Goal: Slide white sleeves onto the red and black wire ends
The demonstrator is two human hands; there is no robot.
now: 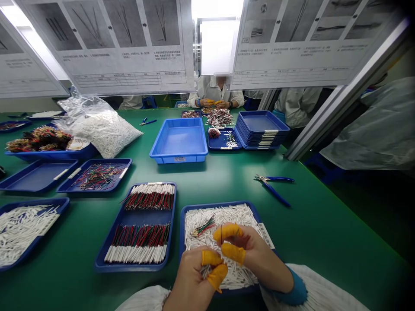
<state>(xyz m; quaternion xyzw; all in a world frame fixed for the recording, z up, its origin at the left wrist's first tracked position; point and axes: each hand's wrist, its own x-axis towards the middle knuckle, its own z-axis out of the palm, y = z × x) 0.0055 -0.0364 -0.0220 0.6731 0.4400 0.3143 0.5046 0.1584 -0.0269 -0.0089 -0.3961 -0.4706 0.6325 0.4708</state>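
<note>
My left hand [197, 273] and my right hand [256, 252] are close together over a blue tray [183, 233] of short white tubes [238, 214]. Yellow finger cots cover the thumb and forefinger of each. A thin dark wire [221, 233] shows at the right fingertips, which curl around it. The left thumb and forefinger are pinched together; what lies between them is hidden. On the tubes, just beyond my hands, rests a small bunch of red, green and black wires [205, 226].
Left of my hands, a blue tray [149, 217] holds two rows of white-sleeved wires. Blue-handled cutters [274, 188] lie at right. Further off are a large blue bin [178, 160], stacked trays [259, 129], a bag of white tubes [103, 129] and a co-worker [215, 93].
</note>
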